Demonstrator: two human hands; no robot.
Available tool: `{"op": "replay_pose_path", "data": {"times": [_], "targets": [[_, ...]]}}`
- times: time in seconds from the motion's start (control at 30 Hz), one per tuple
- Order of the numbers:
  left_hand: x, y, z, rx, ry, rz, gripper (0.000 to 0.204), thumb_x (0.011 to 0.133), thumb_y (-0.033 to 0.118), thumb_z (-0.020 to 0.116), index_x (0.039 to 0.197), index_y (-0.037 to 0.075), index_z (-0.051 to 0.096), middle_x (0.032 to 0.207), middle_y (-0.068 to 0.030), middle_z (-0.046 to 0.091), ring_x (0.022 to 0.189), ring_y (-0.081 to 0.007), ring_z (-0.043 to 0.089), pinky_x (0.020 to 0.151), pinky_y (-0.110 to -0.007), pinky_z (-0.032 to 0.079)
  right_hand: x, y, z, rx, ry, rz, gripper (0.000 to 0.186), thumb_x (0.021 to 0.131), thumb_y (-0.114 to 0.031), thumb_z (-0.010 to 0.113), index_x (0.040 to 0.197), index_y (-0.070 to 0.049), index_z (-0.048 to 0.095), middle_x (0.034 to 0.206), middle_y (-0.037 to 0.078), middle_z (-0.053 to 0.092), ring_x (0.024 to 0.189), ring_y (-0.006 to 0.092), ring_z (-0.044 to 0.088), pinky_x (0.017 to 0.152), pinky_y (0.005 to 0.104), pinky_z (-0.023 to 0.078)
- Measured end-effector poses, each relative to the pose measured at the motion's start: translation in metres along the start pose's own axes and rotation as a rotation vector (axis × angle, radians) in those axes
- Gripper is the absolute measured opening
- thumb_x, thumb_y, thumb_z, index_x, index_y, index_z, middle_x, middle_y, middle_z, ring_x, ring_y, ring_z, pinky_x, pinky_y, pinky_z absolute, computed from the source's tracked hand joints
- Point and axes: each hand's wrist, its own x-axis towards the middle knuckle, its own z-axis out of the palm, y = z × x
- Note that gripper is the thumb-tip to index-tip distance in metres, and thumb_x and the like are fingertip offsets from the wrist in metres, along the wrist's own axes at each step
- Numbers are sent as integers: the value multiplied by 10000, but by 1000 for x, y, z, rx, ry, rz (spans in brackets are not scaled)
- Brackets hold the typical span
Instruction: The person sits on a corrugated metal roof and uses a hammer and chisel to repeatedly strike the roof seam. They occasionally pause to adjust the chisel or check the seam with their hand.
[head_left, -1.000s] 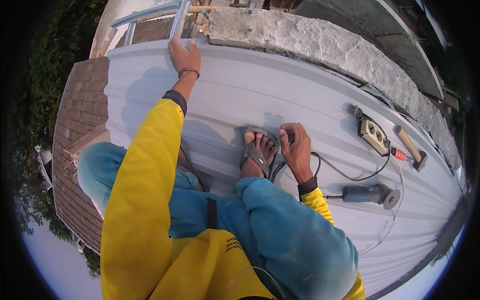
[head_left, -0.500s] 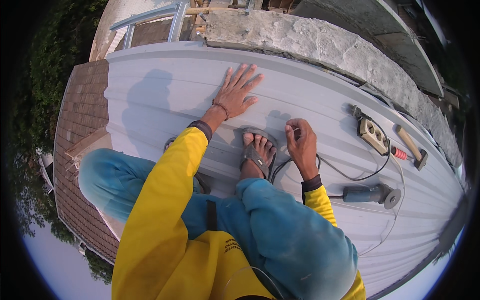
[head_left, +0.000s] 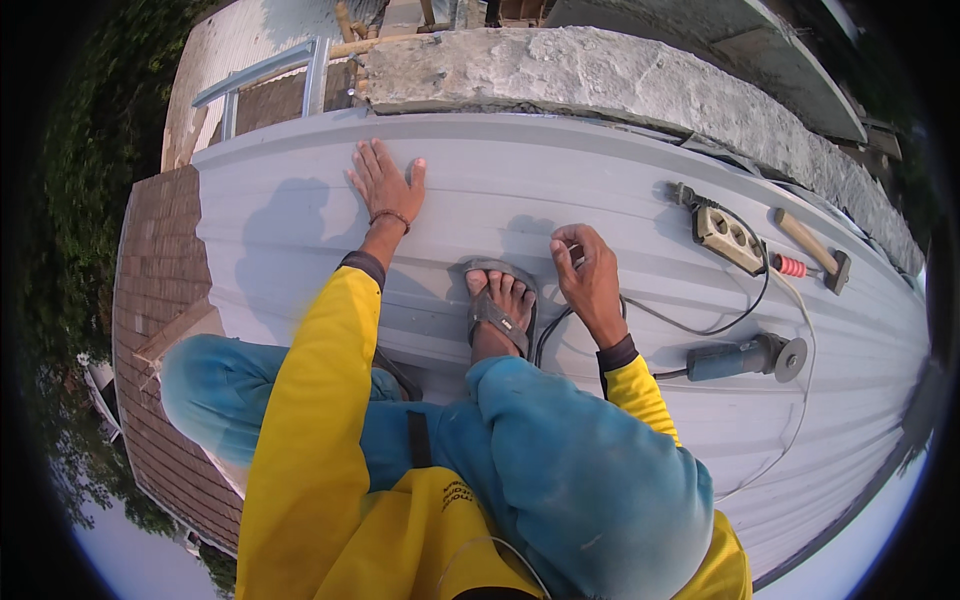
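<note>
My left hand lies with fingers outstretched on the pale grey corrugated roofing sheet, near its far edge. Over the sheet, to the right of my sandalled foot, my right hand is held with its fingers curled in toward the thumb. Whatever those fingers may pinch is hidden or too small to name. Right of that hand rests a blue-grey angle grinder with its disc pointing right. A dark cord runs past the right wrist.
A socket strip, a red-handled tool and a hammer lie on the sheet at right, among loose cables. Rough concrete borders the far edge. Brown roof tiles and a metal frame are at left.
My left hand has shifted left along the sheet, still flat with its fingers extended. The right hand keeps its curled pose, and the view has moved slightly.
</note>
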Motion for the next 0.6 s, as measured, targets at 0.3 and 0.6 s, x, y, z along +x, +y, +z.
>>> {"op": "replay_pose_path", "data": {"times": [0.3,0.6], "targets": [[-12,32,-18,-146,95,217,733,935,338,639,1507,2,328,1592,-265,242,1495,-423,202,1205,-569,149,46,-149,-44,-362,-640,-431,278,912,-265,688,1054,-30,644,1034,155,681,958,304,691,785,397,561],[-31,20,-1,-148,-11,273,708,948,346,593,1538,61,327,1614,-183,274,1513,-400,199,1217,-589,149,23,-257,-45,-533,-661,-935,284,919,-265,680,1054,-21,626,1025,158,666,972,304,664,804,401,539]]}}
